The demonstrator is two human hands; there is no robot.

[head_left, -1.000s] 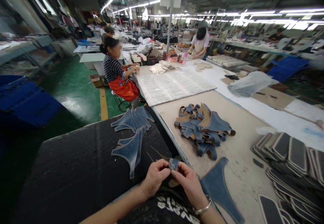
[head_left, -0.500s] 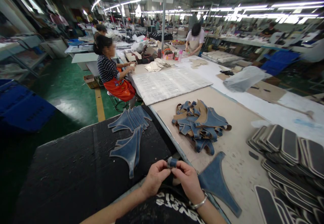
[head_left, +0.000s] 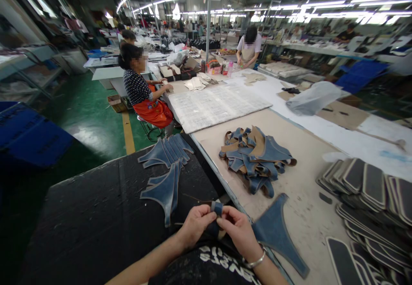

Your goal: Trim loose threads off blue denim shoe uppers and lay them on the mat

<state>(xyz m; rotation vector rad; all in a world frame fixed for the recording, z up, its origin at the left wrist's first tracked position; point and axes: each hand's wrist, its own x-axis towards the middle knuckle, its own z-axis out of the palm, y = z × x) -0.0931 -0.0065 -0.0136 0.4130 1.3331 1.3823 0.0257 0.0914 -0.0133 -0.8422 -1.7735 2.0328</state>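
Observation:
Between my two hands is a blue leather piece (head_left: 218, 208) with a brown underside, its narrow part bent up at the fingertips. My left hand (head_left: 197, 225) pinches its left side and my right hand (head_left: 236, 227) its right side, with the thumbs close together. The rest of the piece hangs below, mostly hidden by my hands. A flat blue leather piece (head_left: 279, 233) lies just right of my right hand. Left of my left hand, several blue pieces (head_left: 165, 190) lie overlapped on the black table (head_left: 96, 216), with another overlapped row (head_left: 165, 151) behind them.
A heap of blue and brown leather pieces (head_left: 257, 158) lies on the beige table (head_left: 309, 190). Stacks of dark pale-edged panels (head_left: 370, 216) stand at right. A whitish board (head_left: 219, 107) lies beyond. One co-worker (head_left: 141, 87) sits at left; another (head_left: 249, 46) works farther back.
Both hands keep their pinch on the blue leather piece and have shifted very slightly left. Thin strands and a brown edge now show beside it. The view has turned a little.

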